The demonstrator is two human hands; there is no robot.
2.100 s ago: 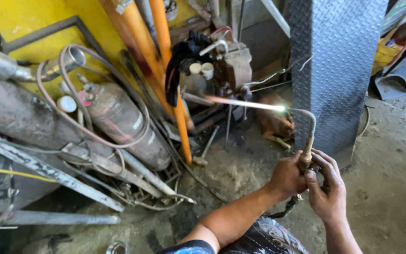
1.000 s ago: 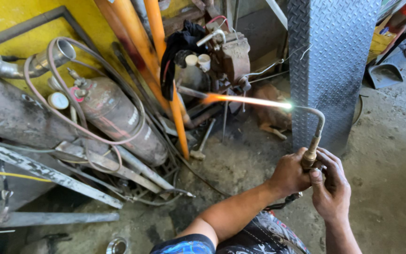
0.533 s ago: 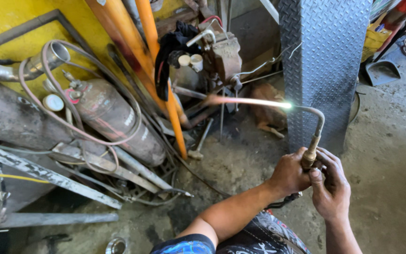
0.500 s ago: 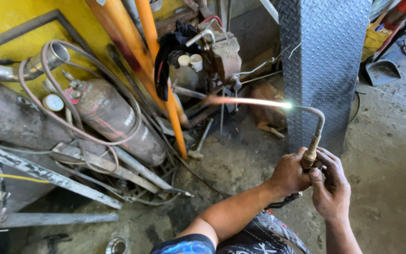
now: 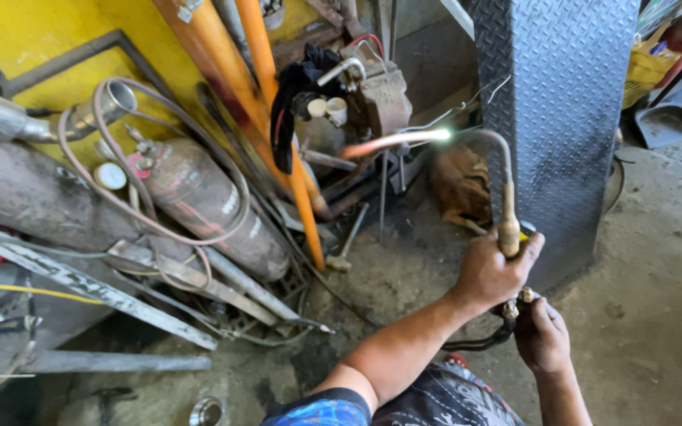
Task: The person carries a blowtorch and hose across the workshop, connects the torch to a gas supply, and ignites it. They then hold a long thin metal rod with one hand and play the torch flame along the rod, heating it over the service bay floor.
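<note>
While my left hand point(image 5: 487, 272) grips the torch point(image 5: 507, 205) by its brass neck, my right hand point(image 5: 542, 335) is closed around the valve end just below. Its lit tip point(image 5: 440, 136) points left, close to the grey checker-plate column point(image 5: 562, 118) and near the engine block point(image 5: 376, 91). Open concrete floor point(image 5: 665, 268) lies to the right; the left is crowded. I count one gas cylinder point(image 5: 199, 197), two orange pipes point(image 5: 262, 55), one hammer point(image 5: 345, 241).
</note>
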